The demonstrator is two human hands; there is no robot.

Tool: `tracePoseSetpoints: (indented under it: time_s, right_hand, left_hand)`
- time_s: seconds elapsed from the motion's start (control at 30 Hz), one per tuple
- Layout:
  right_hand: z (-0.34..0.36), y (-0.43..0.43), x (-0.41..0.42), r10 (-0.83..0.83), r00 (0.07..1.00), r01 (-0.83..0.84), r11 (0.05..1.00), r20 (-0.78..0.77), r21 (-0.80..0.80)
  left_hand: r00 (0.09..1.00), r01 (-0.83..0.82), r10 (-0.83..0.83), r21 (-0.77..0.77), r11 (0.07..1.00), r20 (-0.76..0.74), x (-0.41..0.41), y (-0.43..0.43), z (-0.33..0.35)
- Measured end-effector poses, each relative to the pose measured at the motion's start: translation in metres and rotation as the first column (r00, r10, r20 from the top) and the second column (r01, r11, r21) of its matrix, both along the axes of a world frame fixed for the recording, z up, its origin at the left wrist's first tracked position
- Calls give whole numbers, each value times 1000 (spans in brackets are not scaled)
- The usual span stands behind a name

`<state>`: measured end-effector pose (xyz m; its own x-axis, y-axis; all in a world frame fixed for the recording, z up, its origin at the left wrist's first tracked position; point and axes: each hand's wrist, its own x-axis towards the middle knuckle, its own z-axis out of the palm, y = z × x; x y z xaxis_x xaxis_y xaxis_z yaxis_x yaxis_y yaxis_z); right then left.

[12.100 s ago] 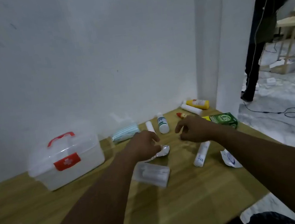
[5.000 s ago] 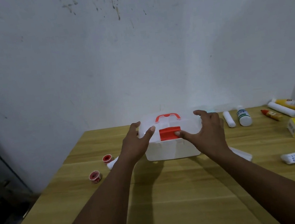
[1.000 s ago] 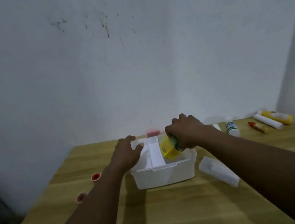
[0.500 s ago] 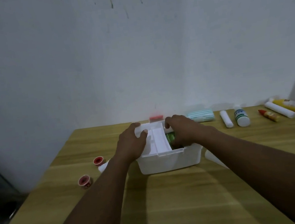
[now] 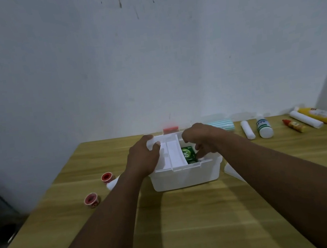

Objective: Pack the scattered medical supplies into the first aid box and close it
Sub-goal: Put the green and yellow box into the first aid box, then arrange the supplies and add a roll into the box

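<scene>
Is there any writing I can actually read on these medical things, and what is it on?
"OB", roughly, in pale letters: green carton in the first aid box.
White bottle: green label, too blurred to read.
Yellow tube: print unreadable.
Small red-capped tube: unreadable.

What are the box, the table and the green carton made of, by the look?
Box: likely plastic, milky and translucent, with a moulded rim and smooth, slightly glossy walls.
Table: wood or wood-look laminate; plank seams and grain lines show, matte finish. Which one, I cannot tell.
Green carton: probably printed cardboard, with flat faces and white lettering; it sits in the box under the right hand.
</scene>
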<state>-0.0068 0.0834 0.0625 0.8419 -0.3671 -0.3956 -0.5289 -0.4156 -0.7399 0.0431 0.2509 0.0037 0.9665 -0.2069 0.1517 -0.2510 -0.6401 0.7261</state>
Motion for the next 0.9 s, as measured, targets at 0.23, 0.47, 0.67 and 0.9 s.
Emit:
tracePoseSetpoints:
  time_s: [0.23,0.47,0.67,0.9]
  right_hand:
    - [-7,-5,0,-55,998,52,983,10,174]
    - [20,-43,-22,-41,973,43,999,229,-6]
    - [14,-91,-74,34,986,15,957,162,-291]
    - [-41,-118,-115,160,983,-181,836,-86,-519]
  left_hand:
    - [1000,16,-16,30,999,3,3,1,-3]
    - [986,-19,-34,309,951,164,11,-5,14]
    - [922,189,-293,364,912,253,-24,-67,29]
    - [816,399,-511,376,836,271,-74,-138,27]
